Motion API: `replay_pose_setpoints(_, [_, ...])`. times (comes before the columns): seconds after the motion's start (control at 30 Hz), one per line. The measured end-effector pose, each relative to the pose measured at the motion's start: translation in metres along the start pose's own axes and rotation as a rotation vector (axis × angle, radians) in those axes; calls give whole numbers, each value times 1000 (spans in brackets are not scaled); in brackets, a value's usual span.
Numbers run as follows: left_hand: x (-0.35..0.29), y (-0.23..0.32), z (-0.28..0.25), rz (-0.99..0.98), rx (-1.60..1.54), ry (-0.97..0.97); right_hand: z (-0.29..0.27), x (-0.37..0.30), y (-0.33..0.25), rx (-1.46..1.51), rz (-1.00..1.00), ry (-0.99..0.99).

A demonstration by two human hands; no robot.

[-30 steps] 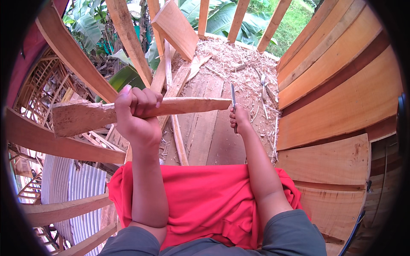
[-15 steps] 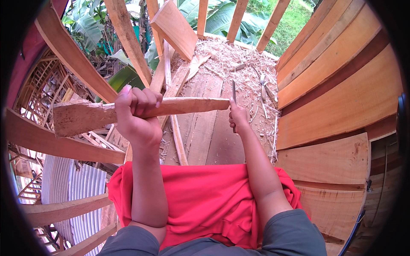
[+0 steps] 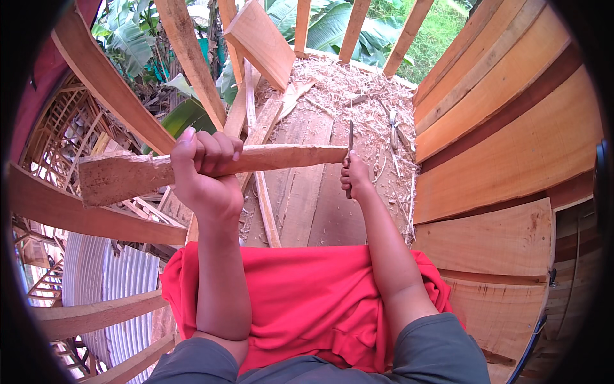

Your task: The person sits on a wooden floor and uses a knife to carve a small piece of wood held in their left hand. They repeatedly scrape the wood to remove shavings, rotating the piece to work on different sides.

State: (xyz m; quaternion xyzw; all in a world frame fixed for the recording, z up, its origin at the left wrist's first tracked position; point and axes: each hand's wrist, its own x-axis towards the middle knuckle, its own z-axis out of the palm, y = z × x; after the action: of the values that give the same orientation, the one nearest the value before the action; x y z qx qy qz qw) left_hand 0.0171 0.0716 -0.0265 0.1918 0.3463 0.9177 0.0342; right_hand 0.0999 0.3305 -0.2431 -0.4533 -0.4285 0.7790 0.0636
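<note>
My left hand (image 3: 203, 171) is wrapped around a long rough wooden stick (image 3: 281, 157), held level across my view. The stick is thick at its left end and tapers toward the right. My right hand (image 3: 355, 176) grips the handle of a knife (image 3: 350, 136) with its narrow blade pointing up, resting against the stick's thin right tip. A red cloth (image 3: 313, 297) covers my lap below both forearms.
Below lies a plank floor (image 3: 307, 198) strewn with wood shavings (image 3: 358, 89). Curved wooden hull planks (image 3: 511, 147) rise on the right. Slanted wooden ribs (image 3: 109, 83) stand on the left, above corrugated metal sheet (image 3: 109, 281). A loose board (image 3: 262, 41) leans at the top.
The knife has shifted slightly left along the stick's tip. My left hand and the stick stay almost where they were.
</note>
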Motion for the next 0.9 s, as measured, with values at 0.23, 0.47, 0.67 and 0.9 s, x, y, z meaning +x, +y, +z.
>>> replay_pose_setpoints(0.23, [0,-1,1,-1,-8,-8,-1,0,1,12,0,18])
replay_pose_setpoints(0.47, [0,1,-1,3,-3,-38,10,-17,-7,-113,-46,98])
replay_pose_setpoints(0.67, [-2,0,1,-5,2,-49,5,-12,-5,-101,-49,62])
replay_pose_setpoints(0.9, [-2,3,3,17,-35,-7,-11,7,0,53,-11,123])
